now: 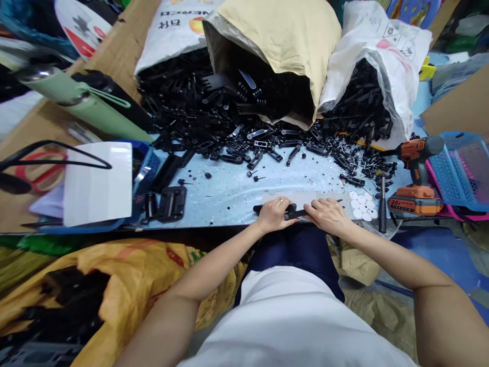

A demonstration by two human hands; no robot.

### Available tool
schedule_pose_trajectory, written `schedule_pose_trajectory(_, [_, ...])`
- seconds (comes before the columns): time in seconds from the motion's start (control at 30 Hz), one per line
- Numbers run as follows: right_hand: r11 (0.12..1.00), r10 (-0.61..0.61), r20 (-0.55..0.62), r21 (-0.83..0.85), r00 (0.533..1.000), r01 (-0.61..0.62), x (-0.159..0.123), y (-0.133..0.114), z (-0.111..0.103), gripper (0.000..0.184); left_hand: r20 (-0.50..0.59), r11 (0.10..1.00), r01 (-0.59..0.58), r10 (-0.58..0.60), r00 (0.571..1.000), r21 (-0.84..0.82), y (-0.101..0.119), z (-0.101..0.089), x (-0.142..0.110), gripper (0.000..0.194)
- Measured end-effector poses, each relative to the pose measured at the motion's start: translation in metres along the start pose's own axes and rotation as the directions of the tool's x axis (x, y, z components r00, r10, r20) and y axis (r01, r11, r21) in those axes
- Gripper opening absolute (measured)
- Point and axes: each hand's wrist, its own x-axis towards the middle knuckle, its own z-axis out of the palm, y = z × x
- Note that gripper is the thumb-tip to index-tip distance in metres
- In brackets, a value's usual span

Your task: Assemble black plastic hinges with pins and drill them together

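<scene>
Both of my hands are at the front edge of the blue work table [225, 188], over a flat grey-white strip. My left hand [274, 214] wears a ring and is closed around a black plastic part [292, 213], with a dark end sticking out to its left. The fingers of my right hand [326, 214] are closed on the right stretch of the same long black piece, and a thin dark tip shows past them. The part's exact kind is hidden by my fingers. Just right of my right hand lie several white round discs [362, 205].
Sacks spill black plastic parts [183, 102] across the back. A hammer [382, 204], an orange cordless drill [416, 176] and a blue basket [464, 168] stand right. Left are a black bracket [171, 204], a blue tray [151, 168] and a green flask [103, 114]. A yellow sack [153, 275] sits below.
</scene>
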Motion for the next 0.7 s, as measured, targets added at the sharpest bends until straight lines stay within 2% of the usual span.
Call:
schedule_pose_trajectory(0.13, [1.0, 0.022, -0.062, -0.007, 0.998, -0.023, 0.0, 0.006, 0.016, 0.034, 0.056, 0.998, 0.033, -0.035, 0.998, 0.051, 0.007, 0.005, 0.007, 0.04])
schedule_pose_trajectory(0.23, [0.998, 0.034, -0.081, 0.046, 0.996, -0.03, -0.004, 0.014, 0.033, 0.035, 0.119, 0.999, 0.037, -0.04, 0.992, 0.031, 0.004, -0.002, 0.016, 0.042])
schedule_pose_trajectory(0.3, [0.993, 0.035, -0.083, 0.117, 0.996, -0.025, -0.003, 0.023, 0.041, 0.037, 0.067, 0.988, 0.142, -0.146, 0.987, 0.055, -0.008, -0.014, 0.023, 0.033])
schedule_pose_trajectory(0.37, [0.977, 0.043, -0.093, 0.213, 0.995, -0.023, 0.006, 0.035, 0.045, 0.038, -0.02, 0.928, 0.347, -0.348, 0.937, 0.139, -0.027, -0.028, 0.029, 0.027])
schedule_pose_trajectory(0.43, [0.953, 0.109, -0.124, 0.297, 0.986, -0.068, 0.028, 0.05, 0.046, 0.037, -0.032, 0.837, 0.493, -0.5, 0.865, 0.238, -0.047, -0.038, 0.034, 0.028])
schedule_pose_trajectory(0.5, [0.922, 0.256, -0.18, 0.339, 0.95, -0.185, 0.061, 0.064, 0.046, 0.035, 0.007, 0.803, 0.518, -0.544, 0.839, 0.296, -0.06, -0.043, 0.036, 0.026])
schedule_pose_trajectory(0.6, [0.851, 0.477, -0.234, 0.361, 0.847, -0.38, 0.115, 0.08, 0.047, 0.03, 0.0, 0.841, 0.481, -0.497, 0.868, 0.248, -0.062, -0.045, 0.031, 0.024])
schedule_pose_trajectory(0.63, [0.832, 0.515, -0.222, 0.364, 0.828, -0.42, 0.129, 0.084, 0.048, 0.028, -0.017, 0.862, 0.461, -0.469, 0.883, 0.211, -0.06, -0.047, 0.026, 0.025])
schedule_pose_trajectory(0.7, [0.818, 0.53, -0.172, 0.364, 0.831, -0.446, 0.144, 0.089, 0.052, 0.025, -0.034, 0.908, 0.396, -0.395, 0.918, 0.138, -0.053, -0.051, 0.013, 0.025])
